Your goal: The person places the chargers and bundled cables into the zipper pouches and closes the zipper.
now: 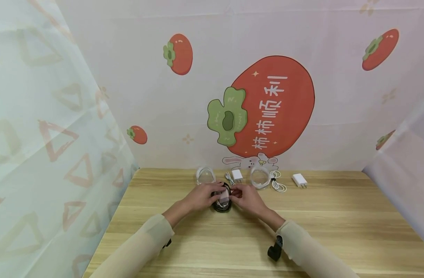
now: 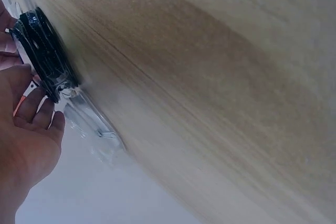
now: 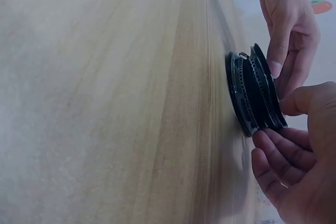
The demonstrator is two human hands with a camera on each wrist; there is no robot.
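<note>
A round black case lies on the wooden table, with something white and a pale square piece showing in its middle. Around its left side my left hand grips with thumb and fingers. From the right, my right hand pinches the rim. Seen from the side in the right wrist view, the black case has two dark rims, my right hand's thumb and fingers at its near edge. In the left wrist view the case partly hides my right hand's fingertips. What the pale square is cannot be made out.
Behind the hands lie two clear round containers with whitish rims, a white charger, a short white cable, a coiled white cable with a black tie and another white charger. A printed cloth hangs behind the table.
</note>
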